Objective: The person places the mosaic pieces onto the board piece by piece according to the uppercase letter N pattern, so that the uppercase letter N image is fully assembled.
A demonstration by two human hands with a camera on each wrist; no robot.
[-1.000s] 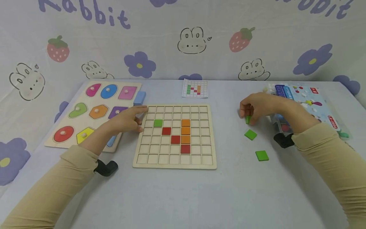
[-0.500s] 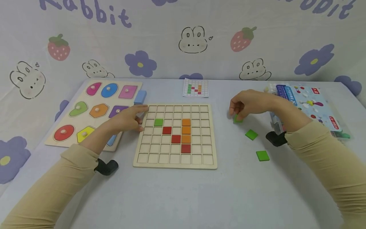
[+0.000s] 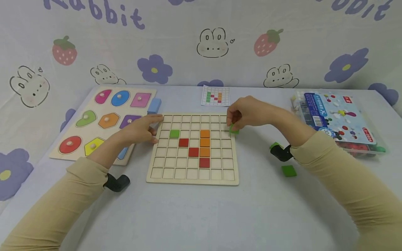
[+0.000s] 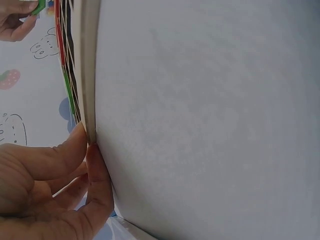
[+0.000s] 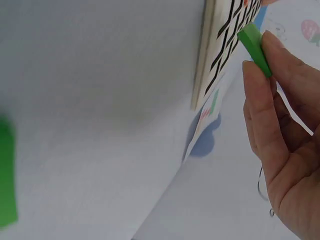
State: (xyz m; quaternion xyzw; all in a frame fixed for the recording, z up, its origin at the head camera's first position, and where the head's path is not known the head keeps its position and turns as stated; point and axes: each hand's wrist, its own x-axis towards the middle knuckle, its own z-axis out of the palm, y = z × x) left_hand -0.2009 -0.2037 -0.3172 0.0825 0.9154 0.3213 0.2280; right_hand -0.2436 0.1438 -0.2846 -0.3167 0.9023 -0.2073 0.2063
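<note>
At the left edge of the wooden grid board [image 3: 193, 176], my left hand [image 3: 138, 131] rests with index finger and thumb spread along the rim. The left wrist view shows its fingertips right at the board's edge. My right hand [image 3: 249, 112] pinches a green square tile [image 5: 255, 49] between thumb and fingers, over the board's right edge. On the grid lie one green tile [image 3: 174, 133], a diagonal of red tiles [image 3: 193, 152] and a column of orange tiles [image 3: 205, 142]. Behind the board stands a small pattern card [image 3: 215, 96] with coloured squares.
Two loose green tiles lie right of the board, one of them a green tile [image 3: 289, 170] nearer the front, the other partly hidden by the right wrist strap. A peg shape puzzle [image 3: 116, 104] lies left, beside a blue block [image 3: 154, 106]. A plastic kit box [image 3: 342, 118] stands right.
My right hand has lifted the green tile from the table on the right and carried it left to the board's right edge. My left hand has stayed at the board's left edge.
</note>
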